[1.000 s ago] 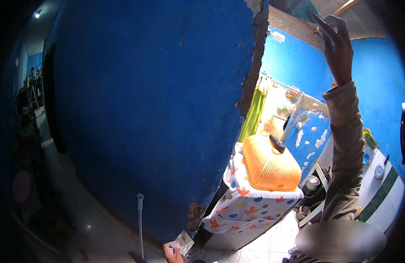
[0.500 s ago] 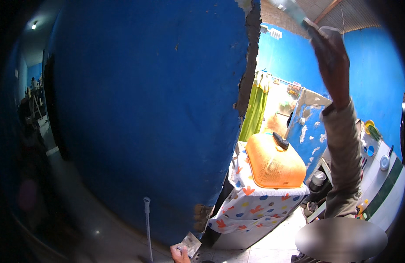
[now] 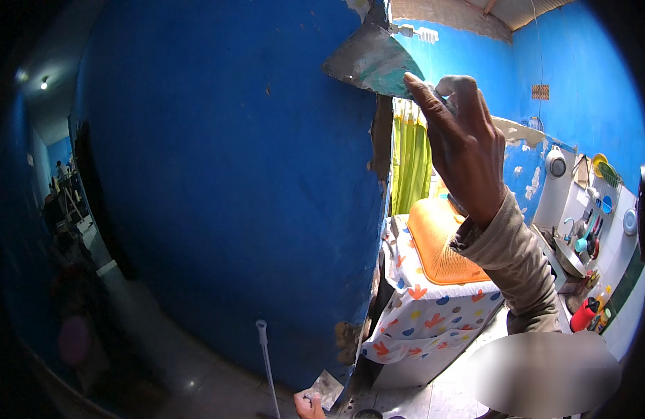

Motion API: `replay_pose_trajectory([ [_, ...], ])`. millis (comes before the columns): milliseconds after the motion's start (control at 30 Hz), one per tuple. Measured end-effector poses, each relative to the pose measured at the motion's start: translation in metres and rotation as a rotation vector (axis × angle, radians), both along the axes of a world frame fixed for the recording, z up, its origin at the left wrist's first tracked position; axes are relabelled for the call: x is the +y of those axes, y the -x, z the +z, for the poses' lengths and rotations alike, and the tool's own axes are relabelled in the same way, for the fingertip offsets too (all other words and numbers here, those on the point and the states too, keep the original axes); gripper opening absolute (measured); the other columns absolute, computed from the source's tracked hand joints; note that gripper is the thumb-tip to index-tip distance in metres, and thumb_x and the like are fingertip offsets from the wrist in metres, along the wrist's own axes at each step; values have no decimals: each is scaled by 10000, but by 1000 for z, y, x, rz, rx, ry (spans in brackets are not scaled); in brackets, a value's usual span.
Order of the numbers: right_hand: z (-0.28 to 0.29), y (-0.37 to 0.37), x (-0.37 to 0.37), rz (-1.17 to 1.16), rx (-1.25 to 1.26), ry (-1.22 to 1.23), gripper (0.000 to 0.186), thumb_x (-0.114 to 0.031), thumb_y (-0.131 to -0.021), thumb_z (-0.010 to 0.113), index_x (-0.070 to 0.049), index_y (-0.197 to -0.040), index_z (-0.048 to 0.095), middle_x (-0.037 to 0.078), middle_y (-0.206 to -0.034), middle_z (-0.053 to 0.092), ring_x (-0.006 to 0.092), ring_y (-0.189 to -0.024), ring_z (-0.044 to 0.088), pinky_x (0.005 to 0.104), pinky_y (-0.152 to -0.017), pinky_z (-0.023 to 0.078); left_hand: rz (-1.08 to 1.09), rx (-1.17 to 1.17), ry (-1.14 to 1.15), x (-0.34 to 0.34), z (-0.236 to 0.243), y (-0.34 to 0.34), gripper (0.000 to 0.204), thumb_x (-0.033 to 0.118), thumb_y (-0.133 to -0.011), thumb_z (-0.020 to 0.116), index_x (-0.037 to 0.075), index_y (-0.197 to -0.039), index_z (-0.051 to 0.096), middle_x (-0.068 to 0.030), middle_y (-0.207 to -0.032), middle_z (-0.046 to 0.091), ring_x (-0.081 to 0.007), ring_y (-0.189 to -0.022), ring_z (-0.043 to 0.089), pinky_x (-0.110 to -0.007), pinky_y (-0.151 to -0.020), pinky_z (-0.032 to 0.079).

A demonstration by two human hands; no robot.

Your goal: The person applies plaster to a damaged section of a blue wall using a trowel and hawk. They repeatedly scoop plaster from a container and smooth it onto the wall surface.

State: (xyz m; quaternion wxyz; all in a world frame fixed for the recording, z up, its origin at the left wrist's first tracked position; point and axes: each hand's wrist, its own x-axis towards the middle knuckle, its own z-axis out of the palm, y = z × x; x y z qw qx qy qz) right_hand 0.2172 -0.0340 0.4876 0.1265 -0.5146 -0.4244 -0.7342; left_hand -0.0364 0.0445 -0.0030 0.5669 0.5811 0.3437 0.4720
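Observation:
My right hand [image 3: 466, 146] is raised at the upper right and shut on a wide flat scraper blade [image 3: 368, 63], grey and smeared with greenish paste. The blade lies against the chipped top of the blue wall's [image 3: 232, 174] corner edge. My left hand [image 3: 307, 403] is low at the bottom edge, gripping a small flat grey plate [image 3: 327, 388] close to the foot of the same corner. My right sleeve is beige.
A thin white tube [image 3: 266, 363] stands by the wall's base. Behind the corner are an orange basket [image 3: 441, 244] on a patterned cloth cover [image 3: 427, 314], a green curtain [image 3: 411, 164], and a counter with kitchenware [image 3: 581, 244] and a red bottle [image 3: 583, 314]. A dim corridor runs left.
My right hand has come down and leftward from high at the upper right, bringing the scraper blade to the wall's corner. The left hand stays low with its plate.

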Motion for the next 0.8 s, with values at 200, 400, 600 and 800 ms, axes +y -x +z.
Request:
replay_pose_trajectory([
  [200, -22, 15, 1, 52, 50, 73, 559, 5, -799, 656, -170, -1325, 588, 107, -964, 524, 238, -822, 607, 324, -517, 556, 22, -41, -15, 0, -7, 4, 272, 217, -909, 621, 1, -1064, 566, -146, -980, 615, -283, -898, 577, -376, -837, 459],
  [400, 3, 16, -2, 103, -20, 2, 496, -5, -822, 645, -157, -1292, 608, 103, -974, 519, 227, -807, 584, 330, -545, 541, 0, -60, -11, 5, -10, 3, 273, 216, -917, 621, 2, -1078, 562, -134, -983, 610, -256, -918, 570, -366, -848, 453],
  [600, 14, 4, 5, 53, -29, -25, 428, 24, -818, 653, -104, -1226, 655, 106, -967, 531, 224, -799, 620, 329, -547, 573, -26, -116, -5, 8, -16, -1, 292, 229, -921, 628, -1, -1086, 558, -138, -988, 609, -256, -930, 571, -369, -859, 452],
  [800, -10, 20, 7, 44, 91, 28, 452, 2, -810, 666, -94, -1251, 637, 118, -938, 517, 232, -812, 619, 331, -565, 578, -8, -62, -7, 6, -10, 4, 327, 237, -918, 634, -19, -1103, 548, -174, -1017, 622, -290, -926, 585, -379, -864, 457],
])
